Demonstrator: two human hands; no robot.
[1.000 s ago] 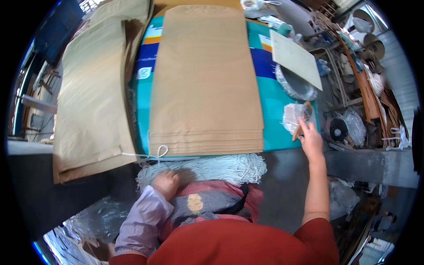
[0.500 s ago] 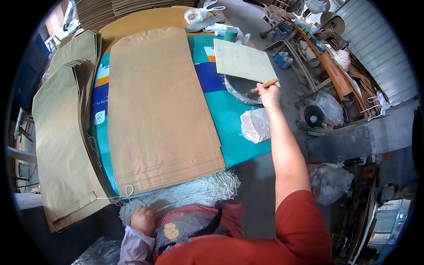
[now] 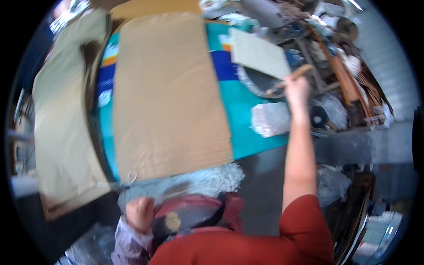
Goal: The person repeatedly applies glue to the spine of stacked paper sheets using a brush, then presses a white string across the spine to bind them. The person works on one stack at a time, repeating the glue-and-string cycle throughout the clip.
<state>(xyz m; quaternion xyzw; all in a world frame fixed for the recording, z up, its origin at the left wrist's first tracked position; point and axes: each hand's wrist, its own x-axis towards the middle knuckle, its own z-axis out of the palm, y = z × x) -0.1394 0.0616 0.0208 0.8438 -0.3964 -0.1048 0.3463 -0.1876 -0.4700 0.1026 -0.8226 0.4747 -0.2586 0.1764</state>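
Holding a brush (image 3: 302,71), the right hand (image 3: 297,91) has the tip at the bowl (image 3: 246,81) near the right edge of the tabletop (image 3: 247,148). The left hand (image 3: 140,213) curls by strings (image 3: 223,179) at the front edge; I can't tell if it's empty.

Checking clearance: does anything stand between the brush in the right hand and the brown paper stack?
Only the basin's left rim shows between brush and paper stack; the wrapped block lies clear of that line.

Two bare hands (image 3: 297,92) are shown, with one wooden-handled brush (image 3: 302,70), one pale rectangular board (image 3: 259,53), one round plastic-covered basin (image 3: 250,85), one clear-wrapped block (image 3: 270,119) and one central pile of brown paper sacks (image 3: 172,95).
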